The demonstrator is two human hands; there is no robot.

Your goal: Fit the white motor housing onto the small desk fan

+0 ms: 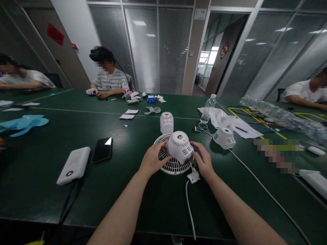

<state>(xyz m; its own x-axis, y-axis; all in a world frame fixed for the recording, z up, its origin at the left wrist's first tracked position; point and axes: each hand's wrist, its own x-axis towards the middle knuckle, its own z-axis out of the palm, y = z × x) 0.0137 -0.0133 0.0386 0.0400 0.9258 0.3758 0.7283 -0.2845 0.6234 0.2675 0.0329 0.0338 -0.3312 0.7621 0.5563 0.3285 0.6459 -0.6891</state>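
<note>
A white fan motor housing, vented round its back, sits on a round white fan grille in front of me. My left hand grips the housing from the left, thumb in front and fingers behind, over the grille. On the opposite side, my right hand has its thumb and fingers curled against the housing. A small white part hangs by wires below the housing, and a white cable runs toward me. Just behind the grille stands another white housing. The fingertips are partly hidden.
Right of the grille lies a third white housing with a long cable. Nearby are a water bottle and paper. A phone and white power bank lie left. Several people sit around the green table.
</note>
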